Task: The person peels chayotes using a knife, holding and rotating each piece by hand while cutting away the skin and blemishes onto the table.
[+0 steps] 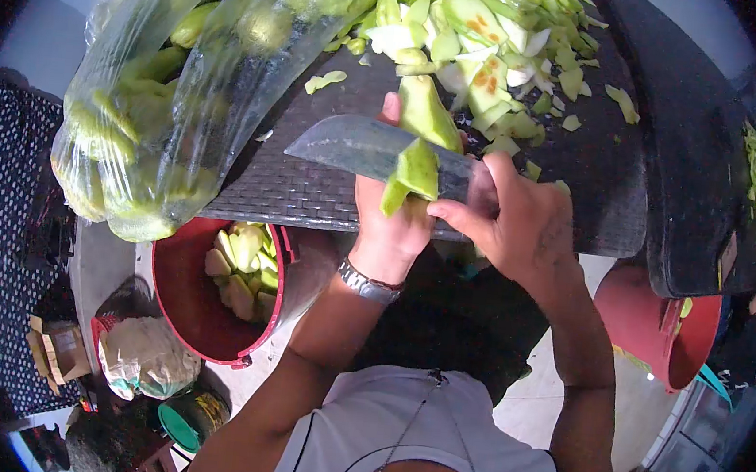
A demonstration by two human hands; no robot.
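A pale green, partly peeled fruit (428, 111) is held in my left hand (390, 224), its fingers wrapped round it behind the blade. My right hand (530, 217) is closed on the handle of a wide knife (341, 140), whose blade lies across the fruit and points left. A piece of green peel (417, 168) sits on the blade. Beyond my hands, a heap of peelings and cut pieces (482, 44) covers part of the dark woven table (292, 194). The handle itself is mostly hidden by my fingers.
A clear plastic bag (156, 121) of green fruits hangs over the table's left edge. Below it stands a red bucket (161, 281) with peeled pieces inside. Another red bucket (655, 324) is at the right. A stuffed bag (147, 355) and a cardboard box (58, 351) lie lower left.
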